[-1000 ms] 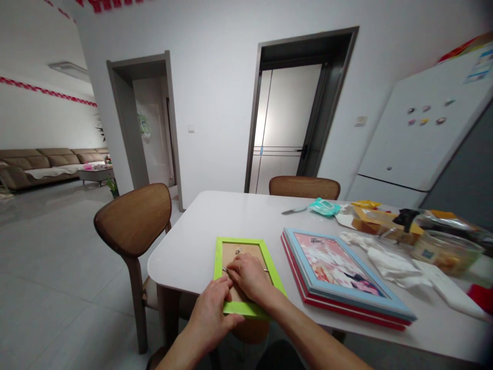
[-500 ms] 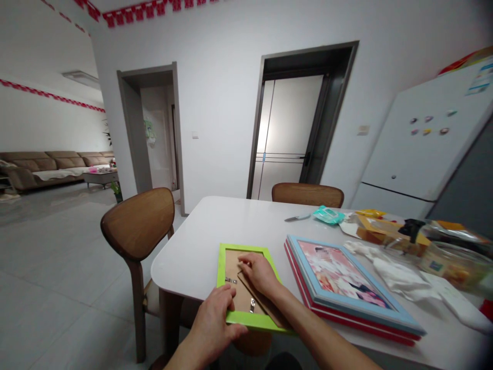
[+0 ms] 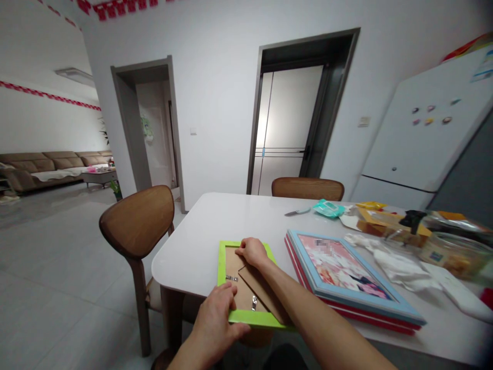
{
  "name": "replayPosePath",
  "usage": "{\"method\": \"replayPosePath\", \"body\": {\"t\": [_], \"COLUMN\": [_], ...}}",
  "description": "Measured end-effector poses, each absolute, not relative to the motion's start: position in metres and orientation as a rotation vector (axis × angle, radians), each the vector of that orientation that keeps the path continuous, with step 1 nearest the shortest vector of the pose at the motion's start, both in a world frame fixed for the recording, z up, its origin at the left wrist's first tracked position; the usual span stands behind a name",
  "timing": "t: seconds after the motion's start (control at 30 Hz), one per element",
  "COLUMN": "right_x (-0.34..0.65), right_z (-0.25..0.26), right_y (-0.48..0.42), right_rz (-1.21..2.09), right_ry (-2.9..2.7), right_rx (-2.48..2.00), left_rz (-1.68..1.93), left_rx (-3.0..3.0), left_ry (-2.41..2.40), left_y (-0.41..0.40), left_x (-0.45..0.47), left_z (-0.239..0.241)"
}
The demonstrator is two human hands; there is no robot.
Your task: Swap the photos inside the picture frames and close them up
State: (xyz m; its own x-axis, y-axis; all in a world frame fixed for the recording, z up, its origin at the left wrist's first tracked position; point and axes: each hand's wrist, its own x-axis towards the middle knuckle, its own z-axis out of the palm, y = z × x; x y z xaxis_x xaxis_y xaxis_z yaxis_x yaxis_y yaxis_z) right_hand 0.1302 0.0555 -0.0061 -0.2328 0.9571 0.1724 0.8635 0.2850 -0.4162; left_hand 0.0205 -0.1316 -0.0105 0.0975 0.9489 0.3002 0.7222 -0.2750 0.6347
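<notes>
While the lower left corner of the lime-green picture frame (image 3: pixel 222 262) is held between the thumb and fingers of the left hand (image 3: pixel 215 313), the right hand (image 3: pixel 254 252) has been brought, over the last second, from the left-side clip (image 3: pixel 231 278) up to the far end of the backing board (image 3: pixel 244 293). The attention can thus be judged to have been moved from the side fastening to the far edge. The right fingers are bent, their tips close to the board; whether anything is pinched cannot be told, since the spot is covered.

The frame is laid face down on the near edge of the tabletop (image 3: pixel 231 216), directly under both hands. Its rim is flat, smooth and matt, around a dull tan board. Small bright metal is shown by the side clip and by the lower clip (image 3: pixel 254 303), set just beyond the left thumb. A flat brown stand leg (image 3: pixel 264 293) is slanted across the board, partly covered by the right forearm.

To the right of the right hand, a pale blue picture frame (image 3: pixel 358 299) with stepped moulding is stacked on red frames (image 3: pixel 396 325).
</notes>
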Motion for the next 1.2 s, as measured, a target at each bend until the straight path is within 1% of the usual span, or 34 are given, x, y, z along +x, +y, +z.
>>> {"method": "replayPosePath", "body": {"t": [0.23,0.43,0.6,0.8,0.9,0.97,1.07,1.13,1.2], "right_x": [0.133,0.134,0.139,0.157,0.185,0.204,0.215,0.204,0.185], "right_z": [-0.002,-0.001,0.002,0.015,0.025,0.028,0.023,0.014,0.008], "right_y": [0.070,0.065,0.056,0.030,0.006,-0.013,-0.048,-0.072,-0.091], "right_rz": [0.348,0.361,0.399,0.534,0.582,0.706,1.016,1.307,1.682], "right_ry": [-2.124,-2.040,-1.977,-1.930,-1.864,-1.670,-1.213,-0.984,-0.852], "right_rx": [-1.765,-1.763,-1.647,-1.404,-1.310,-1.239,-1.121,-1.037,-0.884], "left_rz": [0.972,0.940,0.879,0.604,0.609,0.736,1.111,1.357,1.497], "left_rx": [2.038,2.030,2.045,2.233,2.255,2.214,2.024,1.798,1.537], "left_ry": [1.639,1.663,1.716,1.720,1.667,1.664,1.607,1.488,1.334], "left_y": [-0.138,-0.141,-0.144,-0.137,-0.134,-0.133,-0.130,-0.129,-0.129], "left_x": [0.023,0.019,0.020,0.046,0.049,0.044,0.041,0.051,0.068], "left_z": [-0.011,-0.007,-0.001,0.001,-0.001,0.003,0.022,0.040,0.059]}}
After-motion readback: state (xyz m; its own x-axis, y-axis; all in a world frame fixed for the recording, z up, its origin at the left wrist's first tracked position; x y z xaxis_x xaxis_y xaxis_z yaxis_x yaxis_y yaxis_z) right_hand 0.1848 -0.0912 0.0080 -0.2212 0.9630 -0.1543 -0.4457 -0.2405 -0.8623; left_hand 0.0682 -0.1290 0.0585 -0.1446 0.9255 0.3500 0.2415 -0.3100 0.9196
